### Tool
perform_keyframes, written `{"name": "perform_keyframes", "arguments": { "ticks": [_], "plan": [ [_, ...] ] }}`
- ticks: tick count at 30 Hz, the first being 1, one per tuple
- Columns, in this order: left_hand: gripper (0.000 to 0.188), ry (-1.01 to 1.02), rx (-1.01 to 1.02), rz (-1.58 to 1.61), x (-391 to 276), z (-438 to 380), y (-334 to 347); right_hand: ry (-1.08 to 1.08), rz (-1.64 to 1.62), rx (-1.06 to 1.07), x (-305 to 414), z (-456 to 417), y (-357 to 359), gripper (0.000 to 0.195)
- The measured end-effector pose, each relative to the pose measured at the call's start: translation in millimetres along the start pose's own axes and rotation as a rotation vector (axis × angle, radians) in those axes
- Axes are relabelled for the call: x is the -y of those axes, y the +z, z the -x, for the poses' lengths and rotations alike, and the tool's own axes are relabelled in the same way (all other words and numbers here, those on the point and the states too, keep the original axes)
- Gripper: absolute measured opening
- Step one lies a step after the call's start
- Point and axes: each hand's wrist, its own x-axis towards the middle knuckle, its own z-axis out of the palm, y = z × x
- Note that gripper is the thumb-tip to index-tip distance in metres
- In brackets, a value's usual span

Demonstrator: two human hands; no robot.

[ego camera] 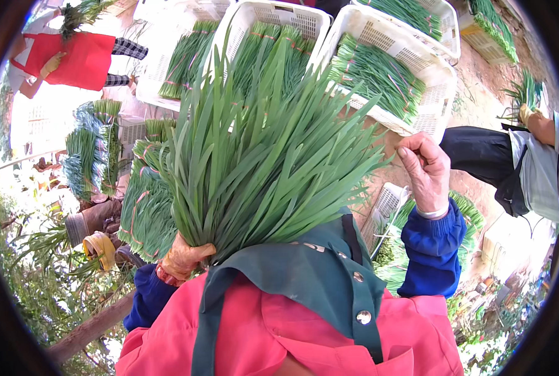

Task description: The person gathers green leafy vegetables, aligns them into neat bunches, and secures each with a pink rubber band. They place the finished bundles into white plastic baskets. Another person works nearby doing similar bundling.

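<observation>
My left hand [185,259], in a thin translucent glove, grips the base of a large bunch of leafy greens, likely garlic chives [270,155]. The long flat leaves fan upward and to the right, in front of my dark green apron [303,277]. My right hand [427,169] is bare and raised just right of the leaf tips. Its thumb is drawn in against the curled fingers, and I see nothing held between them. A wristband [433,214] circles that wrist. The stems' lower ends are hidden by my left hand and the apron.
White plastic crates [444,103] of tied green bundles [378,75] stand ahead. More bundles [147,211] lie at left and greens [394,258] at right. One person in a red apron [79,58] is far left; another, in dark trousers [477,150], stands at right, holding greens [526,91].
</observation>
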Motion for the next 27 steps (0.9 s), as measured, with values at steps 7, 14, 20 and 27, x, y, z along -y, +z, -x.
{"name": "perform_keyframes", "arguments": {
  "ticks": [7,14,20,27],
  "plan": [
    [0.051,-0.036,-0.011,-0.001,-4,0,6,-0.290,0.066,0.120,57,-23,20,0.033],
    [0.054,0.015,0.021,-0.029,1,-3,11,-0.478,0.190,0.209,43,-36,34,0.010],
    [0.061,0.060,0.024,0.030,21,-10,10,0.174,-0.741,-0.087,41,-25,33,0.018],
    [0.061,0.029,0.023,0.065,22,-8,13,-0.060,-0.237,0.074,16,-17,-9,0.023]
  ]
}}
